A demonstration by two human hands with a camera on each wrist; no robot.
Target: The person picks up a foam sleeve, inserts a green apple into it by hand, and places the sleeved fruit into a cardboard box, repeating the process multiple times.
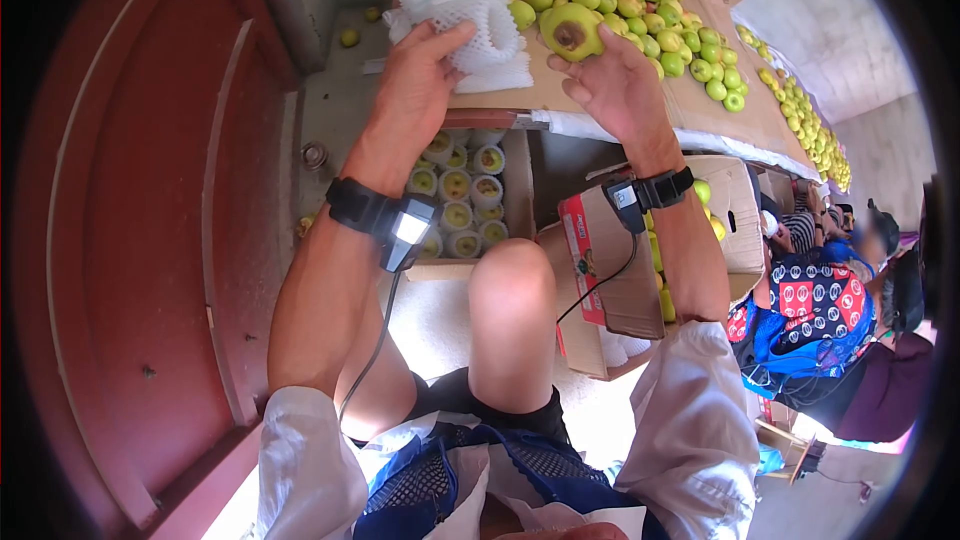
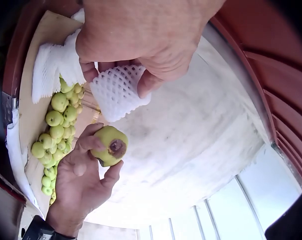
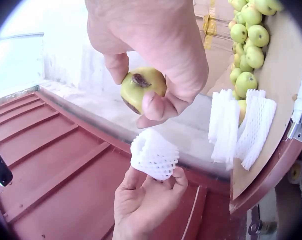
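The left hand point(image 1: 415, 85) pinches a white foam net sleeve point(image 1: 485, 30); in the left wrist view the sleeve point(image 2: 120, 92) hangs from the thumb and fingertips of that hand point(image 2: 141, 40), its mouth spread. A green apple point(image 1: 572, 32) with a brown rotten patch is gripped by the right hand point(image 1: 625, 90). In the right wrist view the apple point(image 3: 143, 89) sits between the thumb and fingers of the right hand point(image 3: 151, 45), above the sleeve point(image 3: 155, 154) and apart from it. More flattened sleeves point(image 3: 256, 125) lie on the cardboard-covered table near loose apples point(image 3: 253, 55).
Many loose apples point(image 1: 640, 10) cover the table's cardboard point(image 1: 545, 90). Below the table edge stands a box of sleeved apples point(image 1: 457, 185), beside an open carton point(image 1: 610, 260). A red door point(image 1: 130, 240) is at the left; people point(image 1: 820, 290) sit at the right.
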